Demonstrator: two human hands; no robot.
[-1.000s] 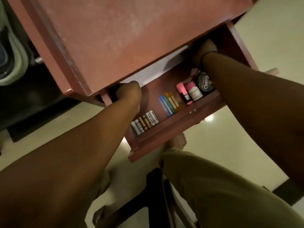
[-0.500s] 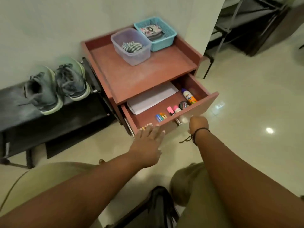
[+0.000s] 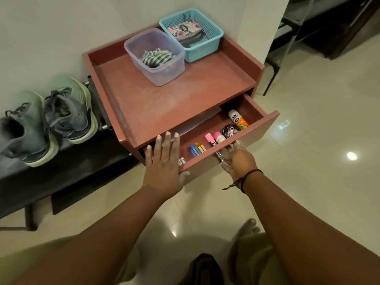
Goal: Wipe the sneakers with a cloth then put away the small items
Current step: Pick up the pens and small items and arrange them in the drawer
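Nearest the cam: both bare forearms reach fwd over a glossy tile floor (image 3: 308, 89), knees in tan cloth at the bottom edge, toes of one foot (image 3: 249, 226) just visible.

Left hand (image 3: 164, 161) – flat, palm down, fingers spread and straight, holding nothing. It lies over the left front corner of the open drawer (image 3: 265, 128); thumb tip is at the drawer front, fingertips reach toward the cabinet's top edge. Whether the palm actually presses the wood, can't tell.

Right hand (image 3: 238, 161) – loosely apart, fingers fanned, empty. It sits at the drawer front by the small metal knob (image 3: 219, 156); fingertips touch or nearly touch the front's top edge near the knob. A dark cord bracelet (image 3: 246, 178) is on that wrist.

In the drawer, front to back: white battery ends (image 3: 181, 161) peeking out beside the left hand, a row of coloured sticks (image 3: 197, 149), two pink-capped markers (image 3: 212, 138), a round black polish tin (image 3: 229, 131), an orange/white spray can (image 3: 238, 119) lying toward the right back corner, and white paper (image 3: 197, 122) under the cabinet top.

On the cabinet (image 3: 164, 95) top: a clear tub (image 3: 174, 66) w/ the striped cloth (image 3: 157, 58) inside, and behind it, touching, a teal basket (image 3: 213, 38) w/ printed pouches.

To the left, the two grey-green sneakers (image 3: 41, 120) stand side by side on a black bench (image 3: 61, 173), heels toward the cam, against the wall.
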